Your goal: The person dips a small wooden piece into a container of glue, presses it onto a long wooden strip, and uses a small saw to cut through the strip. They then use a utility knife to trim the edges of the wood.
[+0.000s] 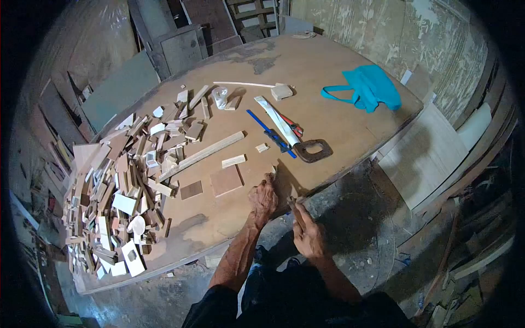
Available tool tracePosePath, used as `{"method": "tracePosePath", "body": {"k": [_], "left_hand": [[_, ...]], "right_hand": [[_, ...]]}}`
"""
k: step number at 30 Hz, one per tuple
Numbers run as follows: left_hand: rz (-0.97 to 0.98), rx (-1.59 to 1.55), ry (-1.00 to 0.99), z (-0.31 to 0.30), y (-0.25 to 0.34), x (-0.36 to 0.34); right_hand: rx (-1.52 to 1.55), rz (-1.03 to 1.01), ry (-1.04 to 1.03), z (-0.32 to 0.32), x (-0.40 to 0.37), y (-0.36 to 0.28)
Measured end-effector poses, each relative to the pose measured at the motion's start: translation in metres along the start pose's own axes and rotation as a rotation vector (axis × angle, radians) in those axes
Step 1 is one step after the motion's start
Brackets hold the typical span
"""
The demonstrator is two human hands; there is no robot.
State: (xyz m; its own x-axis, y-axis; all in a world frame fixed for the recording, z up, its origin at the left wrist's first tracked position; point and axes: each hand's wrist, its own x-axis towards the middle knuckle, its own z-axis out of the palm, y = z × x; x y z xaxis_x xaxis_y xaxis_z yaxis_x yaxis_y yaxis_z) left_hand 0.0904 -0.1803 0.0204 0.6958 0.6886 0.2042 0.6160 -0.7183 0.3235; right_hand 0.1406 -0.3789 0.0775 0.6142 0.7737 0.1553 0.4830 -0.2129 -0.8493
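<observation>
My left hand [263, 198] is closed at the near edge of the table, pinching a small piece of light wood [274, 170] that pokes up past its fingers. My right hand [309, 236] is wrapped around the wooden handle of what looks like a small hammer [298, 215]. Its dark head is just off the table edge, apart from the pinched piece. Left of my left hand lie a square wooden board [226, 181], a smaller dark wooden block [191, 190] and a short pale strip [233, 160]. A small wood chip [262, 147] lies beyond the hand.
A large pile of wood offcuts [131, 180] covers the table's left side, with a long wooden stick [202, 157] beside it. Further back are a handsaw [314, 151], a blue tool [270, 134], a clear cup [220, 97], a wooden block [281, 92] and a turquoise bag [372, 87].
</observation>
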Motion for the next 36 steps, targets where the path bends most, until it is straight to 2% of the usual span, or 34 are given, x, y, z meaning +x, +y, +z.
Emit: {"method": "tracePosePath", "body": {"k": [7, 10, 11, 13, 15, 19, 22, 25, 26, 28, 32, 35, 36], "left_hand": [[0.027, 0.020, 0.009, 0.001, 0.000, -0.002], [0.019, 0.030, -0.046, 0.003, -0.003, 0.001], [0.002, 0.013, -0.070, 0.002, -0.004, 0.005], [-0.034, -0.032, -0.130, 0.004, -0.003, 0.006], [-0.003, -0.007, -0.101, 0.004, -0.006, 0.005], [0.039, 0.005, -0.066, 0.002, -0.005, 0.002], [0.038, -0.024, -0.080, -0.002, -0.003, 0.004], [0.002, -0.015, -0.118, 0.000, -0.001, 0.006], [0.011, -0.012, -0.100, 0.000, -0.002, 0.004], [0.032, -0.013, -0.050, -0.002, 0.001, 0.005], [0.054, -0.040, -0.074, -0.010, -0.002, 0.003], [0.064, -0.021, -0.080, -0.003, -0.007, 0.005], [0.055, -0.009, -0.092, -0.004, -0.006, 0.005]], "right_hand": [[-0.164, 0.108, -0.059, -0.003, 0.012, -0.018], [-0.122, -0.030, 0.007, 0.018, 0.043, -0.007], [-0.089, -0.017, -0.008, 0.018, 0.045, -0.007], [-0.033, 0.020, -0.043, 0.015, 0.039, -0.004], [-0.099, 0.028, -0.047, 0.013, 0.025, -0.001], [-0.028, -0.050, 0.055, 0.001, -0.008, 0.006], [-0.107, -0.046, -0.020, 0.007, 0.020, -0.001], [-0.130, 0.064, -0.060, 0.017, 0.044, -0.009], [-0.082, 0.053, -0.021, 0.024, 0.043, 0.006], [-0.057, -0.008, 0.011, 0.014, 0.032, -0.004], [-0.013, -0.064, 0.048, -0.003, -0.007, -0.001], [-0.112, 0.036, -0.024, -0.004, 0.001, -0.009], [-0.119, 0.010, -0.006, 0.001, 0.009, -0.011]]}}
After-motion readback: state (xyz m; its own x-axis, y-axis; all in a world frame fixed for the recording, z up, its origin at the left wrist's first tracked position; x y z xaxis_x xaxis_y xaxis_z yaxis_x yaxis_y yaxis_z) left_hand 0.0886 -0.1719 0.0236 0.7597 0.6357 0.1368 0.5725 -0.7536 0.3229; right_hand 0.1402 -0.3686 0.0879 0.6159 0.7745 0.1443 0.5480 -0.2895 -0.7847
